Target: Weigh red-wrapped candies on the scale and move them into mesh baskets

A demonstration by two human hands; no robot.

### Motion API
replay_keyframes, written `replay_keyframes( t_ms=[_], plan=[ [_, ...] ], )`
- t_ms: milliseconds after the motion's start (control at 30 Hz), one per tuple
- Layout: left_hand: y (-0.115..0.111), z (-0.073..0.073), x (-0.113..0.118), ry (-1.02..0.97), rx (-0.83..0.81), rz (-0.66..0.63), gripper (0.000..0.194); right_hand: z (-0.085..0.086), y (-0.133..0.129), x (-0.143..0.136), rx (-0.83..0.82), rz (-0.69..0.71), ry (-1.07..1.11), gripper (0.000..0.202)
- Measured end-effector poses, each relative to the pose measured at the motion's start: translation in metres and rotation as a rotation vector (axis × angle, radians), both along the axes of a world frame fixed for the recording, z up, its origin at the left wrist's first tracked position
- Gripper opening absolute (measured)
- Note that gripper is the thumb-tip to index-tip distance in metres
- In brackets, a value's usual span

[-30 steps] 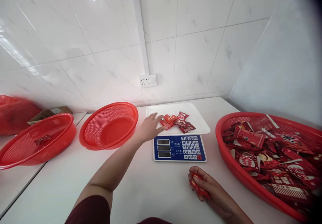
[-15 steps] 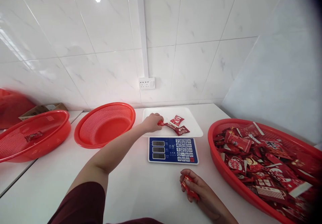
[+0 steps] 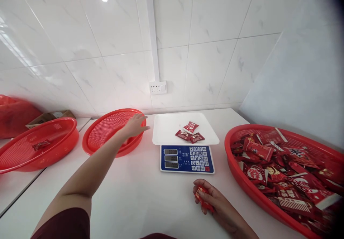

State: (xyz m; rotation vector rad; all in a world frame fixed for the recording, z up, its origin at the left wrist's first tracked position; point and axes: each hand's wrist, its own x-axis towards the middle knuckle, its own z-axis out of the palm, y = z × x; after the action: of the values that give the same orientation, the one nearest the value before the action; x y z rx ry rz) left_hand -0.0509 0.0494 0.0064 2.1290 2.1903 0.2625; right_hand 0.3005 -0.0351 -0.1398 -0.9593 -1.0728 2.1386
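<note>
My left hand (image 3: 135,125) reaches over the right rim of the middle red basket (image 3: 90,149). Its fingers are spread and nothing shows in them; the basket's inside is partly hidden behind my forearm. My right hand (image 3: 208,197) hovers over the white table in front of the scale, fingers closed round a small red candy packet (image 3: 203,196). On the white tray (image 3: 163,128) of the scale lie three packets: a red and white one (image 3: 191,127) at the back, with two dark red ones (image 3: 183,135) (image 3: 197,137) in front.
The scale's blue keypad panel (image 3: 185,165) faces me. A large red basket (image 3: 231,160) heaped with red packets (image 3: 285,181) stands at the right. At the left are another red basket (image 3: 64,149) with one packet (image 3: 41,145), a cardboard box (image 3: 45,119) and a red bag (image 3: 16,115).
My left hand has moved left from the tray to the middle basket and opened, no longer gripping the red packet. Three packets stay on the tray. My right hand keeps its hold.
</note>
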Motion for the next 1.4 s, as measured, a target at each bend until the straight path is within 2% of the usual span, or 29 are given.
replay_keyframes(
  t_ms=[200, 300, 367, 467, 700, 833, 933, 1067, 1167, 1300, 1400],
  plan=[
    [0.038, -0.027, 0.109, -0.079, -0.1, -0.422, 0.071, -0.003, 0.001, 0.0, -0.011, -0.021, 0.015, 0.038],
    [0.06, -0.039, 0.145, -0.062, -0.152, -0.578, 0.077, -0.007, 0.0, 0.002, -0.005, -0.042, 0.022, 0.04],
    [0.072, -0.046, 0.158, -0.037, -0.168, -0.637, 0.074, -0.01, 0.0, 0.002, 0.003, -0.058, 0.023, 0.041],
    [0.082, -0.053, 0.167, -0.007, -0.117, -0.633, 0.062, -0.013, -0.001, 0.002, 0.011, -0.068, 0.033, 0.043],
    [0.09, -0.056, 0.169, 0.038, 0.024, -0.455, 0.042, -0.011, -0.001, 0.002, 0.018, -0.036, 0.051, 0.04],
    [0.09, -0.048, 0.161, 0.044, 0.054, -0.395, 0.034, -0.011, -0.002, 0.002, 0.028, -0.038, 0.039, 0.041],
    [0.084, -0.033, 0.14, 0.045, 0.112, -0.318, 0.029, -0.01, -0.002, 0.002, 0.045, -0.039, 0.035, 0.042],
    [0.065, -0.011, 0.084, 0.068, 0.198, -0.114, 0.029, -0.011, -0.002, 0.002, 0.064, -0.034, 0.031, 0.041],
    [0.04, -0.002, 0.032, 0.097, 0.217, 0.054, 0.032, -0.013, -0.002, 0.002, 0.063, -0.016, 0.037, 0.04],
    [0.003, -0.006, -0.019, 0.116, 0.17, 0.189, 0.04, -0.002, 0.003, -0.001, 0.071, -0.042, 0.018, 0.041],
    [-0.02, -0.016, -0.028, 0.124, 0.173, 0.212, 0.049, 0.024, 0.019, -0.01, 0.172, -0.101, 0.017, 0.04]
  ],
)
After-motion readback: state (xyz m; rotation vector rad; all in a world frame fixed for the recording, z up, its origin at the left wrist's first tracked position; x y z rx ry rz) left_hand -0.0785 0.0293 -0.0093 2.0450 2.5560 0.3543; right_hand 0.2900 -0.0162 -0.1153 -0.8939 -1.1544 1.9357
